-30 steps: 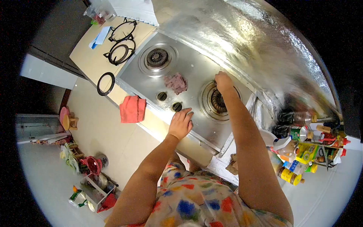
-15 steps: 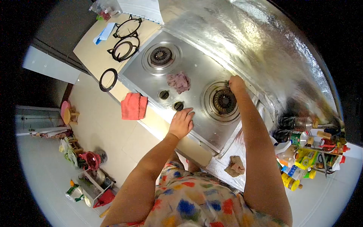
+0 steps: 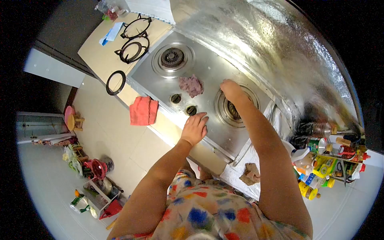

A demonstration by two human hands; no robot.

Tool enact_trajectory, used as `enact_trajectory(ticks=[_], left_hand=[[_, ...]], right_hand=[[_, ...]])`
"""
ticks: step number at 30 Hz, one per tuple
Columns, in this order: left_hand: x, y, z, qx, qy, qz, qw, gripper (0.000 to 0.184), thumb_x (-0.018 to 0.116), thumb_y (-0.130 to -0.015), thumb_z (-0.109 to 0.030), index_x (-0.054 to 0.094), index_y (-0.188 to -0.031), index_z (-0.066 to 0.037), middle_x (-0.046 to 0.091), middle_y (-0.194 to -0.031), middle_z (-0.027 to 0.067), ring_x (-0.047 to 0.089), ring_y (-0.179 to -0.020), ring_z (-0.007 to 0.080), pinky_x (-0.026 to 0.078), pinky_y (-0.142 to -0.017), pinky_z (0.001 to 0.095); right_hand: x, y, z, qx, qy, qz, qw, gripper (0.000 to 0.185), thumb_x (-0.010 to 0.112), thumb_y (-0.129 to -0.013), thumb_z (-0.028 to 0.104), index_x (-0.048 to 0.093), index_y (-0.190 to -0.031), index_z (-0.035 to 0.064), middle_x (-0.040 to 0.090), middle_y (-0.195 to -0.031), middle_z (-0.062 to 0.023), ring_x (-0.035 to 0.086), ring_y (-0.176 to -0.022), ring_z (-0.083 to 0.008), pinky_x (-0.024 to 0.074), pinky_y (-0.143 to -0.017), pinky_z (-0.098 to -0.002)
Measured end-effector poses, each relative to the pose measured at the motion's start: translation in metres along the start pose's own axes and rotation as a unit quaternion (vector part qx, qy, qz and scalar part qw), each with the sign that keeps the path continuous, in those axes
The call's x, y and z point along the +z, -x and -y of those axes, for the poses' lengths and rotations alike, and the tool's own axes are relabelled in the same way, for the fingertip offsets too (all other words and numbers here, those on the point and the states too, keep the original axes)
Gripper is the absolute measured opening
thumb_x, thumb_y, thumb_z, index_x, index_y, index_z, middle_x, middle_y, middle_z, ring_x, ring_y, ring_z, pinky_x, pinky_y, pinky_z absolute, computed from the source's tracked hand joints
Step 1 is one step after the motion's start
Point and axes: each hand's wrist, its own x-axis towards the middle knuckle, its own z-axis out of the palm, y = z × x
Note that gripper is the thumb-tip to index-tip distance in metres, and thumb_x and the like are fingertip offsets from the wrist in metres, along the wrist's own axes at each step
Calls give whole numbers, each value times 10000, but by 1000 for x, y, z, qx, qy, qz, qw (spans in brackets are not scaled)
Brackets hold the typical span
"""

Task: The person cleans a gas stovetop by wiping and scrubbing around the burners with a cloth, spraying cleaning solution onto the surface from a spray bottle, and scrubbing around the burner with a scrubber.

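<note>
My right hand (image 3: 231, 90) is closed over the steel stove top (image 3: 224, 68), at the upper left rim of the right burner (image 3: 233, 109). Its fingers are curled, and whatever they may hold is hidden beneath them. The forearm covers part of that burner. My left hand (image 3: 194, 129) lies flat on the stove's front edge with its fingers stretched out, just below a black control knob (image 3: 191, 111). A second knob (image 3: 175, 98) sits farther left. Between the two burners lies a crumpled purplish rag (image 3: 191, 85). The left burner (image 3: 172, 58) is bare of its pan support.
Black pan supports (image 3: 135, 47) and a black ring (image 3: 116, 83) lie on the left counter near a blue cloth (image 3: 111, 33). A folded red cloth (image 3: 143, 111) hangs at the counter edge. At right are a brown rag (image 3: 250, 174) and a rack of bottles (image 3: 325, 167).
My right hand has moved left and slightly down, from the burner's far rim to its upper left rim. My left hand stays on the front edge. The view has shifted slightly.
</note>
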Motion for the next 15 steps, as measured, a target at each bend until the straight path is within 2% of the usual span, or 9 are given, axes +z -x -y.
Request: enact_trajectory(ticks=[3, 6, 9, 15], left_hand=[[2, 1, 1, -5, -1, 10, 1000, 376, 606, -780, -139, 568, -1147, -66, 525, -1268, 96, 492, -1163, 290, 396, -1005, 417], [3, 2, 0, -9, 1, 13, 1000, 377, 604, -776, -139, 570, -1144, -66, 525, -1267, 94, 493, -1160, 288, 397, -1002, 417], [-1, -1, 0, -1, -3, 2, 1000, 381, 603, -769, -138, 571, -1142, -64, 524, -1268, 94, 494, -1159, 287, 400, -1000, 417], [0, 1, 0, 4, 0, -3, 1000, 377, 604, -765, -133, 575, -1135, -63, 523, -1271, 95, 499, -1154, 283, 406, -994, 411]], right_hand=[[-11, 1, 1, -72, 1, 39, 997, 197, 576, -785, 22, 708, -929, 9, 659, -1015, -179, 633, -1005, -338, 535, -864, -427], [-42, 9, -7, -8, -53, -10, 999, 197, 573, -769, 3, 711, -909, 8, 666, -996, -183, 643, -975, -345, 543, -847, -428], [-1, -6, -23, 35, -15, -41, 998, 94, 579, -749, 23, 659, -795, 39, 628, -924, -144, 608, -956, -336, 514, -840, -411], [23, -8, 0, -58, 11, -13, 998, 90, 594, -740, 24, 665, -794, 36, 638, -918, -144, 611, -941, -335, 517, -832, -420]])
